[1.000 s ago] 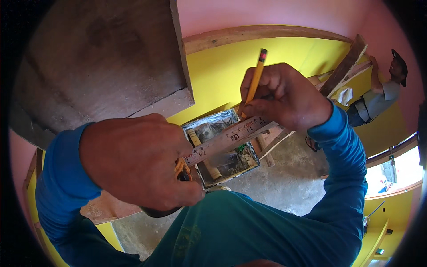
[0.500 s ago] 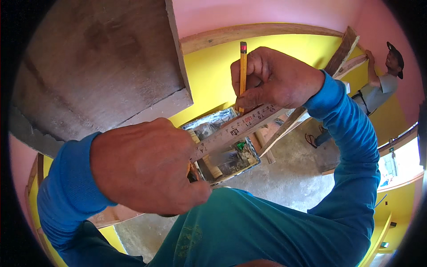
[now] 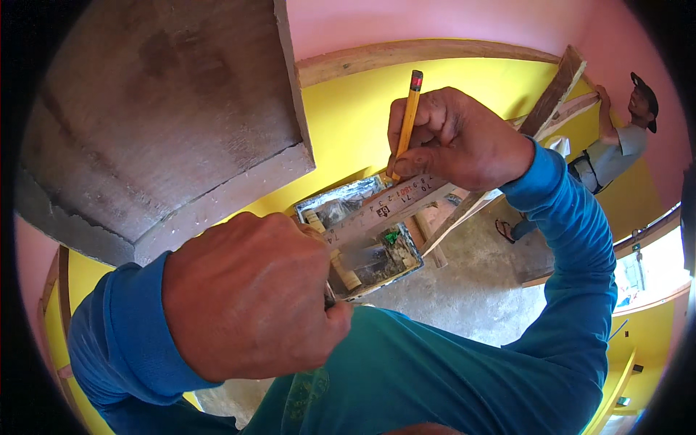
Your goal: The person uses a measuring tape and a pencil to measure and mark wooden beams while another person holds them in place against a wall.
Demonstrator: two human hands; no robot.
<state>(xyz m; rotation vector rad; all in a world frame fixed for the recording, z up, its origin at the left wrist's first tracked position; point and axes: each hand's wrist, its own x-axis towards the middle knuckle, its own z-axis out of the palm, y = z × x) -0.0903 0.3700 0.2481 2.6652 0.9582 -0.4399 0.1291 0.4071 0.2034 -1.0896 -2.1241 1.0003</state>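
My left hand [image 3: 250,293] is closed around a tape measure, its case almost wholly hidden by the hand. From it the pale marked blade [image 3: 384,208] runs up and to the right, passing beneath my right hand [image 3: 467,141]. That hand pinches a yellow pencil [image 3: 408,123], eraser end up, with its point down by the blade's upper edge. Whether the point touches the blade or the wood beside it, I cannot tell. Below the blade stands an open box [image 3: 420,265] with worn, paint-marked edges, holding wood bits and a small green thing.
A large brown wooden panel [image 3: 174,94] fills the upper left. A rough board [image 3: 554,90] slants behind my right wrist. At the far right another person [image 3: 620,148] stands by the wall, one arm raised to a wooden strip. Grey concrete floor [image 3: 486,283] lies below.
My left hand has shifted slightly right and down, still gripping the tape measure. My right hand has moved a little right and down, and the pencil now leans further right.
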